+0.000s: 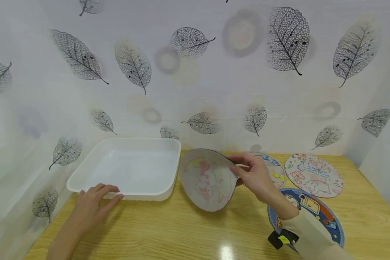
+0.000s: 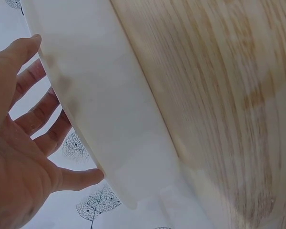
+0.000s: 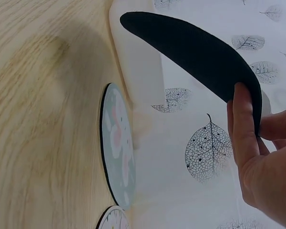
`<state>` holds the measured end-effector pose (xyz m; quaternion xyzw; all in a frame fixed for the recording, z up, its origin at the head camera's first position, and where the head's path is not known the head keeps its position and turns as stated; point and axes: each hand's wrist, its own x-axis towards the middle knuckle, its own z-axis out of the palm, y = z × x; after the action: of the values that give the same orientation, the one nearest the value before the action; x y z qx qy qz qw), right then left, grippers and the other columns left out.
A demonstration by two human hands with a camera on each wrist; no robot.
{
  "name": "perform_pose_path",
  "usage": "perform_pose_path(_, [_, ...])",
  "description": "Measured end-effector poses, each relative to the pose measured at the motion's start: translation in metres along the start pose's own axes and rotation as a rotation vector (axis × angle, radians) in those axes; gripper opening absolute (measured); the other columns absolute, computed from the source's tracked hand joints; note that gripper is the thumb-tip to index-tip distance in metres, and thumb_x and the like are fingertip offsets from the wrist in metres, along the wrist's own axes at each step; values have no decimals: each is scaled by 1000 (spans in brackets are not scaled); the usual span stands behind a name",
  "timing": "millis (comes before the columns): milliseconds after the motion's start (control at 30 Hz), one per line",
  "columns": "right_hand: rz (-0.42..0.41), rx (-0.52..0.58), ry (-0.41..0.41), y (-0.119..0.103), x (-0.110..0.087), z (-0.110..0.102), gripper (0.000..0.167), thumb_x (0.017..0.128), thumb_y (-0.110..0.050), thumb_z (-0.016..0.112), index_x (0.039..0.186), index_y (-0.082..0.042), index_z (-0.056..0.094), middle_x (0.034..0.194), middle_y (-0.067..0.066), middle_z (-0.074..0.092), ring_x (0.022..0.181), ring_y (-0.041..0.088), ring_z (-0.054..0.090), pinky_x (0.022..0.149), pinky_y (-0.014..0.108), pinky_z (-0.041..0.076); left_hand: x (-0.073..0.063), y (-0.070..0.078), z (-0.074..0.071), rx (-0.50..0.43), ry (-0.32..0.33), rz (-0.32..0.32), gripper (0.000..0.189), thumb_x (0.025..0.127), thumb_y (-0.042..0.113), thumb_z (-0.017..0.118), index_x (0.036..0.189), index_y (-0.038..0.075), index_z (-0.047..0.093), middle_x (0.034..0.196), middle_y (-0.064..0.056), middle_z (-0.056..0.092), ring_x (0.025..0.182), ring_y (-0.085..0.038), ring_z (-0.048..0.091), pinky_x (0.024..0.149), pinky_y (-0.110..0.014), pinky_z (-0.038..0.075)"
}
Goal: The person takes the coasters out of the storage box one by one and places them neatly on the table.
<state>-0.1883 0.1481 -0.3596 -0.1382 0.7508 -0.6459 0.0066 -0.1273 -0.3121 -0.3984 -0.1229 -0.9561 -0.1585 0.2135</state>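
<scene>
My left hand [image 1: 92, 204] grips the near rim of a white rectangular plastic tray [image 1: 123, 195], close to its left corner. In the left wrist view, the thumb lies on the outside of the rim while several fingers reach behind it. Right of the tray, my right hand [image 1: 251, 177] pinches the right edge of a thin round mat [image 1: 208, 180] with a pale pink and yellow cartoon print. The mat is raised and bowed, its printed face towards the head camera. Its black underside [image 3: 195, 50] shows in the right wrist view, fingers against it and thumb on the other face.
On the wooden table [image 1: 169, 231] at right lie a floral round mat [image 1: 312, 177], a blue cartoon mat [image 1: 325, 209] partly under the right forearm, and another mat [image 1: 276, 168] partly behind the right hand. A leaf-patterned curtain [image 1: 214, 90] hangs behind and at the sides.
</scene>
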Motion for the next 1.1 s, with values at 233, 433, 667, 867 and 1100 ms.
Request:
perform_pose_path(233, [4, -3, -20, 5, -6, -7, 31, 100, 0, 61, 131, 2, 62, 122, 18, 66, 85, 12, 74, 62, 39, 63, 0, 2, -2, 2, -30, -30, 15, 90, 28, 79, 102, 21, 73, 106, -10, 75, 98, -44, 69, 84, -86, 33])
perform_pose_path(433, [4, -54, -52, 11, -10, -15, 28, 100, -1, 62, 127, 1, 64, 121, 22, 69, 87, 11, 75, 58, 38, 62, 0, 2, -2, 3, -28, -26, 15, 90, 27, 79, 102, 20, 73, 105, -10, 75, 98, -44, 69, 84, -86, 33])
perform_pose_path(667, [64, -76, -110, 16, -14, -22, 30, 100, -2, 62, 129, 1, 63, 126, 28, 66, 90, 12, 75, 59, 38, 62, 1, 3, -3, 3, -43, -39, 14, 90, 28, 78, 102, 20, 73, 105, -10, 75, 99, -43, 69, 84, -87, 32])
perform_pose_path(867, [97, -109, -129, 22, -18, -29, 31, 101, -6, 62, 132, -3, 63, 130, 26, 64, 89, 15, 75, 61, 39, 62, 2, 3, -2, 1, -25, -23, 13, 90, 27, 79, 101, 20, 73, 104, -9, 75, 99, -43, 70, 83, -88, 32])
perform_pose_path(1100, [107, -111, -147, 26, -24, -41, 33, 101, -6, 61, 134, 2, 60, 129, 30, 62, 88, 15, 76, 62, 41, 63, 1, 3, -2, 1, -19, -20, 14, 90, 27, 79, 100, 20, 73, 104, -9, 74, 97, -43, 70, 81, -87, 34])
